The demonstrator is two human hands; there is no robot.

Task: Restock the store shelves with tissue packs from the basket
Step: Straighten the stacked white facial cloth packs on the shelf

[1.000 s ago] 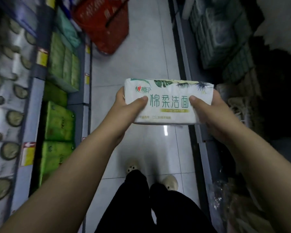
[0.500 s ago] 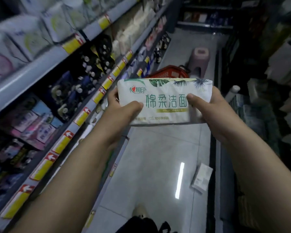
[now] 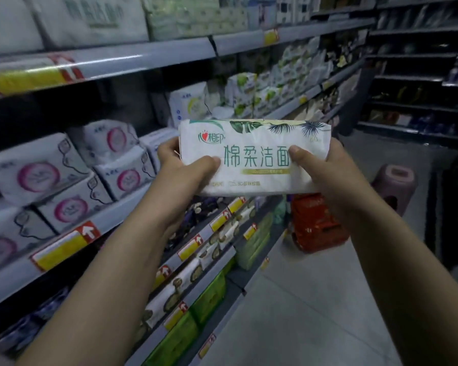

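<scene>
store aisle, grey tile floor (image 3: 315, 313), stocked shelves (image 3: 132, 59) on your left, red basket (image 3: 317, 223) ahead | your left hand (image 3: 180, 167) and right hand (image 3: 320, 167) grip tissue pack (image 3: 254, 154) by its ends, thumbs on front

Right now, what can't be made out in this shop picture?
Head view:
Red basket: its contents, hidden behind the tissue pack and right hand.
Left hand: fingers behind the pack.
Yellow price labels: blurred, unreadable.
Top-shelf packs: cut off by the upper edge.

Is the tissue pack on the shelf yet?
No, the left hand and right hand hold the pack up in front of the shelves.
</scene>
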